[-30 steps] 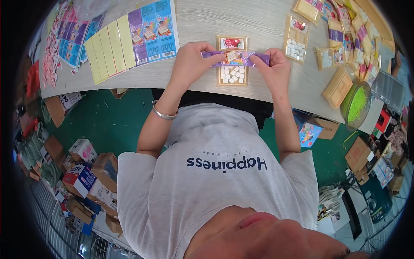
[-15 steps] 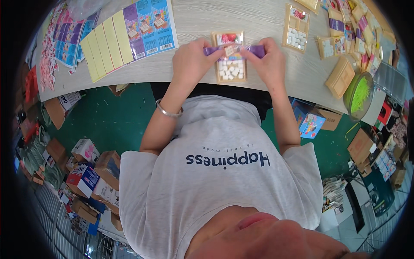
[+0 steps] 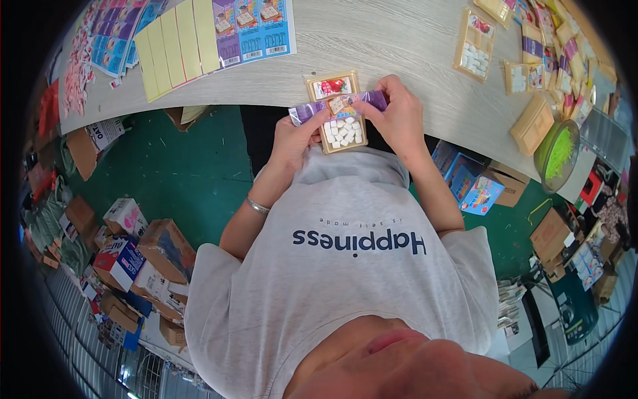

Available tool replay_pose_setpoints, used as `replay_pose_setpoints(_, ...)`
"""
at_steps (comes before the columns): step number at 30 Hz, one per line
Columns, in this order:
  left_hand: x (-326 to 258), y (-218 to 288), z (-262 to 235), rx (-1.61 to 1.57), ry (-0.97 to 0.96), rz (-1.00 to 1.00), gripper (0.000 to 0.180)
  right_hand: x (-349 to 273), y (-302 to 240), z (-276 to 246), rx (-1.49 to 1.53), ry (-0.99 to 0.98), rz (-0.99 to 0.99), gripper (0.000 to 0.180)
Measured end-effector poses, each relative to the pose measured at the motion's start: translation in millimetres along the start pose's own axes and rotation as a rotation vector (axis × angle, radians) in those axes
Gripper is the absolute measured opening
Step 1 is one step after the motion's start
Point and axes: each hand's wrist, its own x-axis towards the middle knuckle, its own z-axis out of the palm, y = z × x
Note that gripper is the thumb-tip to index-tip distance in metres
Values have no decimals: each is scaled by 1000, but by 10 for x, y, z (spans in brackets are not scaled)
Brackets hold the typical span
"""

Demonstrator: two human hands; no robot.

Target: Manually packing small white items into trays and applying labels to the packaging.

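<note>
My left hand (image 3: 296, 138), at eight o'clock of the tray (image 3: 345, 149), and right hand (image 3: 397, 114), at three, grasp the purple label strip (image 3: 373, 100) across it. Tray sits between them, over the table (image 3: 379, 40) edge. Sticker sheet (image 3: 216, 50): ten o'clock. Second tray (image 3: 480, 41): two.

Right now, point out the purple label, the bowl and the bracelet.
Purple label (image 3: 338, 105), head view: its printed middle.
Bowl (image 3: 552, 185), head view: its lower wall.
Bracelet (image 3: 258, 206), head view: middle of its band.
</note>
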Motion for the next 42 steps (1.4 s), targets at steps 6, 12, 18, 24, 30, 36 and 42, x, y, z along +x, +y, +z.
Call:
replay_pose_setpoints(6,-187,78,37,-162,-225,153,30,33,115,-155,979,-279,393,17)
replay_pose_setpoints(12,-112,241,211,-454,-647,127,36,62,-227,-192,1439,-425,281,19)
replay_pose_setpoints(18,-197,613,446,-226,-484,272,23,2,-170,-555,1338,-287,376,28)
replay_pose_setpoints(24,-38,927,330,67,-770,443,49,-40,-234,-581,1219,-359,84,31)
replay_pose_setpoints(30,31,998,634,61,-1109,370,121,5,-305,-384,1498,-599,74,28)
replay_pose_setpoints(36,81,1095,575,369,-830,750,123,-29,-599,-650,826,-377,-379,25)
replay_pose_setpoints(42,-472,1283,209,750,-470,1618,39,57,-501,-700,297,104,-856,26)
